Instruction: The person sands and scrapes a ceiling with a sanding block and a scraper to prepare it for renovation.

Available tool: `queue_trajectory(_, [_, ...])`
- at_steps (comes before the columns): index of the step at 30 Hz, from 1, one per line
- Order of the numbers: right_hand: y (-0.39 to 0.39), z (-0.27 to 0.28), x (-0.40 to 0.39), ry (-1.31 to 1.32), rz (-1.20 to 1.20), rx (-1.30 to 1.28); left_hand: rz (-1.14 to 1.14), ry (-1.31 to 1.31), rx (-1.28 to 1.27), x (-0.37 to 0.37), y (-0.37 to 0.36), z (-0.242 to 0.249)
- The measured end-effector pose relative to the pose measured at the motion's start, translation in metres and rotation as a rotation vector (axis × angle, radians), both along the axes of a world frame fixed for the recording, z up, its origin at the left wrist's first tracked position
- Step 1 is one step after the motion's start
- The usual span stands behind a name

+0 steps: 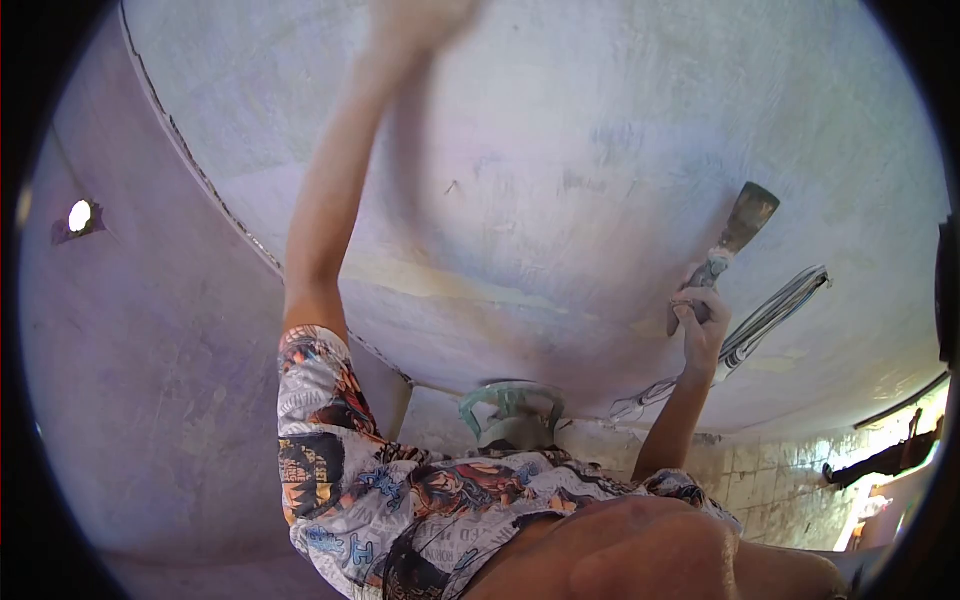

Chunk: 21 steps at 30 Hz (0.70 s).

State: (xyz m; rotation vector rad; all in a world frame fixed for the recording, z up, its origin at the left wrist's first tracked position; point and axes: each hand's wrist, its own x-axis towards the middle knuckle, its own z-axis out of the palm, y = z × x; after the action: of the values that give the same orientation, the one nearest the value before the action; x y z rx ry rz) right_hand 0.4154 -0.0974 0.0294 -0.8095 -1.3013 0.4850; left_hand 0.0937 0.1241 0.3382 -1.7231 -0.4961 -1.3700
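Observation:
A putty knife (748, 218) is gripped by its handle in my right hand (704, 308), the fingers closed around it. Its flat, stained blade points up and to the right, near the pale plastered surface (560, 130). My left arm stretches up across that same surface. At the top edge of the view, my left hand (425, 22) is smeared by motion and partly cut off, so its fingers and anything in them cannot be made out. Just right of my right wrist is a bundle of grey and dark wires (780, 315).
A pale green plastic object with openings (512, 405) is below, behind my patterned shirt. A dark crack line (185, 140) borders the adjoining purplish surface (150, 360), which has a bright light spot (80, 215). A block wall (775, 485) and a dark figure (885, 460) are at lower right.

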Motion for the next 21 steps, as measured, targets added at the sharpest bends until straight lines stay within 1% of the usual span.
queue_trajectory(1, [-0.004,0.001,0.001,-0.003,-0.003,0.013,-0.029,-0.242,0.041,-0.026,0.026,0.029])
queue_trajectory(2, [-0.009,0.001,0.002,0.01,-0.001,0.002,-0.008,-0.46,0.029,-0.05,0.053,0.047])
queue_trajectory(3, [-0.011,0.001,0.002,0.026,0.005,-0.012,-0.009,-0.457,0.031,-0.045,0.055,0.049])
queue_trajectory(5, [-0.01,0.0,0.0,0.029,0.021,0.029,0.115,-0.629,0.044,-0.016,0.056,0.051])
queue_trajectory(7, [-0.006,0.002,-0.004,0.034,0.037,0.059,-0.073,-0.198,0.062,0.05,-0.014,0.008])
queue_trajectory(8, [-0.001,0.003,-0.006,0.04,0.025,0.081,0.09,0.01,-0.394,0.072,-0.007,-0.018])
queue_trajectory(9, [0.0,0.003,-0.011,0.046,0.008,0.112,-0.21,0.218,0.129,0.102,-0.017,-0.054])
queue_trajectory(10, [0.002,0.002,-0.014,0.048,0.009,0.108,-0.193,0.51,0.175,0.108,-0.039,-0.081])
queue_trajectory(11, [0.004,0.002,-0.017,0.075,0.015,0.111,-0.173,0.796,0.221,0.109,-0.054,-0.095])
queue_trajectory(12, [0.005,0.004,-0.017,0.097,0.02,0.118,-0.172,0.788,0.223,0.105,-0.052,-0.091])
queue_trajectory(14, [0.002,0.009,-0.016,0.059,-0.001,0.098,-0.298,0.831,0.21,0.085,-0.039,-0.071])
queue_trajectory(16, [-0.002,0.012,-0.017,0.037,-0.033,0.076,-0.313,0.585,-0.103,0.048,-0.042,-0.017])
queue_trajectory(17, [-0.003,0.014,-0.016,0.011,-0.035,0.076,0.047,0.243,-0.235,0.024,-0.002,0.005])
queue_trajectory(18, [-0.003,0.015,-0.014,-0.011,-0.038,0.076,0.013,0.049,0.133,0.008,-0.028,0.041])
queue_trajectory(19, [-0.001,0.015,-0.014,-0.004,-0.045,0.078,-0.031,-0.17,0.071,-0.009,-0.003,0.064])
queue_trajectory(20, [-0.001,0.012,-0.012,0.007,-0.05,0.08,-0.039,-0.158,0.071,0.0,0.001,0.066])
queue_trajectory(21, [0.0,0.012,-0.012,0.014,-0.054,0.084,-0.049,-0.272,0.087,0.006,0.005,0.066])
